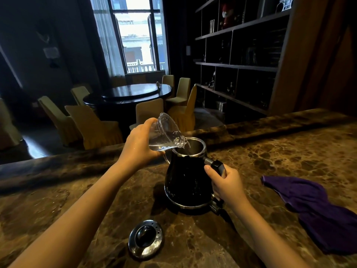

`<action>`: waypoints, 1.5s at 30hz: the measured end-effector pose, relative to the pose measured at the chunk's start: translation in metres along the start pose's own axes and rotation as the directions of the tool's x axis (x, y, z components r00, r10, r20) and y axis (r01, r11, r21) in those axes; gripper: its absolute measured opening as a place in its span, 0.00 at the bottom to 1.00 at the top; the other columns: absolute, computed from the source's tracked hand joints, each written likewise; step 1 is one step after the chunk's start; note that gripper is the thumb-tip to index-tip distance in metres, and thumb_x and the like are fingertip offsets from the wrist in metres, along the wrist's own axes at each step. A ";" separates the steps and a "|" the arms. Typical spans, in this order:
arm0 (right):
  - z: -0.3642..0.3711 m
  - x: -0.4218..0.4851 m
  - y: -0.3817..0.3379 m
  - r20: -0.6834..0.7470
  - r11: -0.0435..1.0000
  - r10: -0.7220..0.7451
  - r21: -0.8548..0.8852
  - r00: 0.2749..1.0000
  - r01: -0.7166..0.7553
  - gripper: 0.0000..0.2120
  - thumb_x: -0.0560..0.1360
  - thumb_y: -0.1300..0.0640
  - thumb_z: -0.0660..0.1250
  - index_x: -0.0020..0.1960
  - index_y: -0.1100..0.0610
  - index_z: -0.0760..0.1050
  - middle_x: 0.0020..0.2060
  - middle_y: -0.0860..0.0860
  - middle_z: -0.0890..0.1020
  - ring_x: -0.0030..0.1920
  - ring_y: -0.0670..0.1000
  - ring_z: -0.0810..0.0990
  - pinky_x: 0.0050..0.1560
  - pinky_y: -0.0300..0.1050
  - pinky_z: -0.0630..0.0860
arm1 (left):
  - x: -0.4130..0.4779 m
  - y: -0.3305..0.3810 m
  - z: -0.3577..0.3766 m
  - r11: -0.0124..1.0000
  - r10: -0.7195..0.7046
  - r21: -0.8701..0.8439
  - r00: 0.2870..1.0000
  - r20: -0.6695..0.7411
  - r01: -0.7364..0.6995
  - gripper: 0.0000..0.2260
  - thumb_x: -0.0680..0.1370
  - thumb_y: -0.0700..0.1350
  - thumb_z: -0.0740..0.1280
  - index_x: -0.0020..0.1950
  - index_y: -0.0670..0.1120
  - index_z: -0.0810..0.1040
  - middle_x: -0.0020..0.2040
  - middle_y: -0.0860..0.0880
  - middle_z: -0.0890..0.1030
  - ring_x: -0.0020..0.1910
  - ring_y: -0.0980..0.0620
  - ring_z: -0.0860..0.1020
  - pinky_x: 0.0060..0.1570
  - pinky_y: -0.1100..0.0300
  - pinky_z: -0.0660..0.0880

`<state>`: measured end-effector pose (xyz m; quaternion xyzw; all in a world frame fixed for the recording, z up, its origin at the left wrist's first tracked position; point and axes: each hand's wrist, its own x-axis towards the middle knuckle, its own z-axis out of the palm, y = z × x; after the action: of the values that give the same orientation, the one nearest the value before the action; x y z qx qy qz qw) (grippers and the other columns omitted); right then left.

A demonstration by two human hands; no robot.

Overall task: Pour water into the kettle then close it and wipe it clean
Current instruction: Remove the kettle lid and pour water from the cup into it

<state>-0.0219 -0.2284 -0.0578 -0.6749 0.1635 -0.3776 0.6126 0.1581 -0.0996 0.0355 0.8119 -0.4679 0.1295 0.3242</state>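
While water runs from the pitcher, the head view catalogues as follows.

Item: left hand (141, 146). My fingers are wrapped round the base of a clear glass pitcher (166, 134), tipped so its spout hangs over the kettle's mouth. Held this way, the thin stream falls inside the steel rim rather than down the outside.

Item: right hand (226, 183). My fingers are closed round the black handle (218, 167) of the kettle, thumb toward the body. I judge this grip is there to steady the vessel against a nudge from the pitcher.

Item: electric kettle (186, 182), black body, steel rim and base ring. It stands upright near the middle of the marble counter (289, 151), mouth open, a little back from the near edge. Its water level is hidden from this angle.

Item: kettle lid (145, 239), steel with a dark knob. It lies flat on the counter toward the near edge, apart from the kettle, within reach for closing once pouring ends.

Item: purple cloth (316, 207). It lies crumpled toward the right edge of the counter, near my right forearm and untouched, presumably waiting for the wipe.

Status, as judged: pouring under way; closing and wiping not yet done.
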 end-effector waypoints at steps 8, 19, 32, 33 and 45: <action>0.000 0.002 0.004 -0.035 1.000 0.011 -0.016 0.999 -0.011 0.18 0.74 0.57 0.67 0.27 0.54 0.68 0.16 0.44 0.70 0.18 0.42 0.67 0.20 0.32 0.63 | 0.002 0.001 -0.002 0.998 0.051 -0.026 0.998 0.025 -0.050 0.39 0.63 0.45 0.78 0.70 0.49 0.63 0.64 0.43 0.74 0.61 0.43 0.74 0.57 0.42 0.74; -0.002 0.003 0.007 -0.010 1.000 -0.002 -0.008 1.000 0.002 0.14 0.74 0.57 0.67 0.36 0.67 0.73 0.21 0.47 0.73 0.25 0.47 0.72 0.26 0.37 0.67 | 0.005 0.004 -0.004 0.983 0.105 0.147 0.994 0.028 -0.108 0.37 0.65 0.45 0.77 0.70 0.50 0.63 0.62 0.42 0.74 0.60 0.42 0.70 0.58 0.48 0.68; 0.000 0.002 0.006 -0.021 1.000 0.016 0.008 1.000 -0.016 0.14 0.74 0.58 0.67 0.30 0.55 0.73 0.18 0.43 0.73 0.23 0.42 0.72 0.25 0.33 0.68 | 0.020 0.016 -0.016 0.923 0.213 0.295 0.966 0.148 -0.248 0.37 0.65 0.46 0.77 0.70 0.50 0.64 0.59 0.44 0.76 0.57 0.44 0.71 0.55 0.51 0.69; 0.000 0.001 0.006 -0.016 1.000 0.019 0.019 1.000 -0.019 0.12 0.74 0.58 0.67 0.32 0.58 0.74 0.20 0.44 0.74 0.25 0.43 0.73 0.26 0.35 0.69 | 0.021 0.018 -0.017 0.916 0.225 0.300 0.960 0.167 -0.267 0.37 0.65 0.46 0.77 0.70 0.50 0.64 0.59 0.44 0.76 0.57 0.44 0.71 0.55 0.51 0.69; -0.001 0.001 0.005 -0.003 0.999 0.033 -0.007 0.999 -0.033 0.15 0.74 0.57 0.67 0.43 0.71 0.74 0.21 0.45 0.71 0.22 0.42 0.69 0.24 0.35 0.64 | 0.046 0.033 -0.024 0.783 0.306 0.430 0.881 0.361 -0.449 0.35 0.65 0.51 0.76 0.69 0.51 0.65 0.59 0.44 0.77 0.56 0.45 0.73 0.52 0.54 0.70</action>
<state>-0.0204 -0.2308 -0.0622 -0.6735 0.1767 -0.3681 0.6162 0.1574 -0.1272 0.0903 0.7660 -0.6120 0.1967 0.0017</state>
